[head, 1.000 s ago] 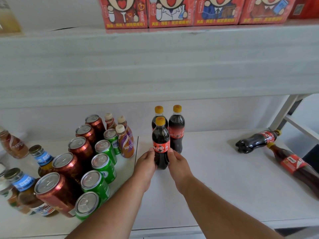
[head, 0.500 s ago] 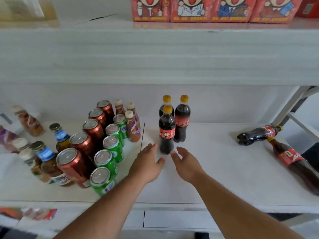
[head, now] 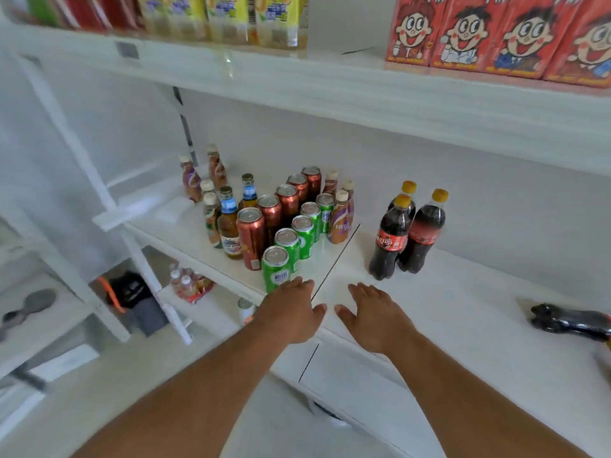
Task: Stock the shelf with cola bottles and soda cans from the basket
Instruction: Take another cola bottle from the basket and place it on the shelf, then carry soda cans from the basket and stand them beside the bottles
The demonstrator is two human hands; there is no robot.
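Three cola bottles with yellow caps stand upright together on the white shelf [head: 463, 302]; the front cola bottle [head: 390, 239] is nearest me. Left of them stand a row of red soda cans [head: 253, 238] and a row of green soda cans [head: 277, 268]. Another cola bottle [head: 568, 322] lies on its side at the far right. My left hand [head: 291, 312] hovers palm down at the shelf's front edge, just in front of the nearest green can, fingers apart and empty. My right hand [head: 373, 315] is beside it, also spread and empty, short of the front cola bottle.
Small coffee bottles [head: 340, 223] and brown glass bottles [head: 228, 226] stand among and left of the cans. Red cartoon cartons [head: 496, 31] and yellow cartons [head: 251, 18] fill the upper shelf. A lower shelf at left holds small bottles [head: 188, 285]. The basket is out of view.
Both hands have let go of the front cola bottle and pulled back to the shelf's front edge. My view has swung left and down, showing the lower shelves.
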